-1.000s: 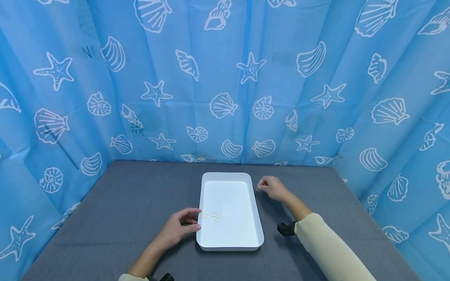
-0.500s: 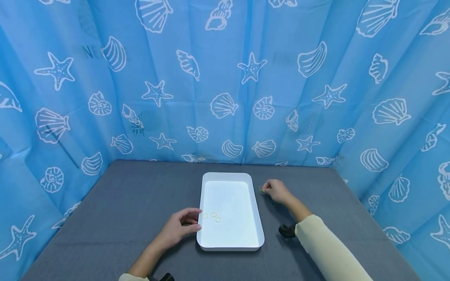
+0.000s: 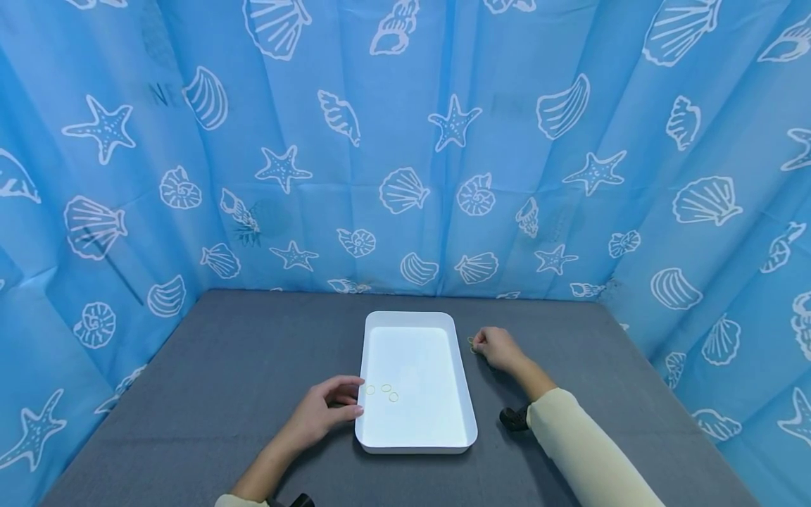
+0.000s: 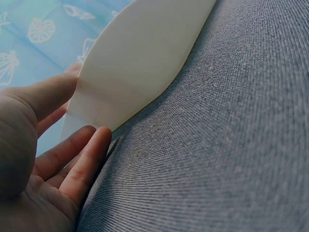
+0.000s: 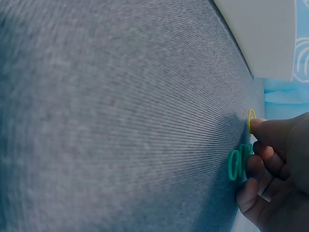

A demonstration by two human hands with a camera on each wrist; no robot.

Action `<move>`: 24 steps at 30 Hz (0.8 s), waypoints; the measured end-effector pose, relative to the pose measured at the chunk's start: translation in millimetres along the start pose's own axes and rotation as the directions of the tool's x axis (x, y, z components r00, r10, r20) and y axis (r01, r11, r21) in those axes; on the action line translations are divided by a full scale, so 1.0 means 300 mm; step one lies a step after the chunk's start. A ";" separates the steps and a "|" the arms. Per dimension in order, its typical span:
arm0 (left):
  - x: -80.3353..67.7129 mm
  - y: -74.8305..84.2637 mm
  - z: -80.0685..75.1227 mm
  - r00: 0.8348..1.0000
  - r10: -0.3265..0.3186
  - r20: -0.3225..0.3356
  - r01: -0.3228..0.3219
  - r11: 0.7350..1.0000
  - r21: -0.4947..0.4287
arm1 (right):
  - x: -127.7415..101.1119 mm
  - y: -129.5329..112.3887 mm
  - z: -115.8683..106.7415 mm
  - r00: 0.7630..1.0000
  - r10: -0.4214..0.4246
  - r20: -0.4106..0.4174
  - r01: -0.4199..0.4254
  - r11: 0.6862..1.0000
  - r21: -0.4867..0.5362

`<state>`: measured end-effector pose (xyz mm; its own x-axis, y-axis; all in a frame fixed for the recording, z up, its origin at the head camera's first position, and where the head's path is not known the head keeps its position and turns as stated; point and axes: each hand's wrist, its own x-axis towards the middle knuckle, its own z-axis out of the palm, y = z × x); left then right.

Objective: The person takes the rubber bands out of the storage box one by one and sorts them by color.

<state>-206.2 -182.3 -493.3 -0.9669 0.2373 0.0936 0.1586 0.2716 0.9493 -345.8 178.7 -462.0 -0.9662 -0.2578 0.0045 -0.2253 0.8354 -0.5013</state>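
Note:
A white rectangular tray (image 3: 418, 450) lies on the table. My left hand (image 3: 323, 410) rests its relaxed fingertips against the tray's left side; in the left wrist view, its fingers (image 4: 89, 166) meet the outer wall (image 4: 140, 58). Inside the tray, near that hand, lie three thin pale-yellow rings (image 3: 393, 392). My right hand (image 3: 499, 348) is low over the table beyond the tray's right side, thumb and forefinger pinching a thin yellow ring (image 5: 249, 121). Another yellow ring (image 3: 470, 339) shows by its fingertips. Green rings (image 5: 230, 166) lie under the curled fingers, hidden in the head view.
Grey cloth (image 3: 272, 338) covers the table. A blue curtain (image 3: 405, 141) printed with shells and starfish closes off the back and sides. Dark straps with camera mounts (image 3: 514, 418) sit at the wrists, beside cream sleeves (image 3: 586, 443).
My right hand has shifted slightly right and toward me, away from the tray's edge. Its forearm now hides the green rings seen earlier. The left hand and tray stay as they were.

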 end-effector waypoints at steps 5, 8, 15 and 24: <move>0.001 -0.002 0.001 1.000 0.000 -0.003 0.000 1.000 -0.002 | 0.003 0.001 0.004 1.000 0.011 -0.019 -0.012 1.000 -0.010; 0.003 -0.005 0.001 1.000 0.003 -0.002 -0.003 1.000 -0.002 | 0.007 0.003 0.004 0.999 0.031 -0.020 -0.031 0.999 -0.013; 0.004 -0.007 0.002 1.000 0.001 0.002 -0.001 1.000 0.003 | 0.013 0.011 0.005 0.999 0.050 -0.020 -0.051 0.998 -0.026; 0.002 -0.003 0.000 1.000 -0.007 -0.001 0.007 1.000 -0.002 | 0.013 0.026 0.001 0.997 0.039 -0.065 -0.034 0.996 0.087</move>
<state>-206.9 -182.3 -494.2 -0.9682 0.2346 0.0871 0.1514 0.2717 0.9504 -351.4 184.0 -466.1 -0.9804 -0.1929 0.0408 -0.1810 0.7984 -0.5743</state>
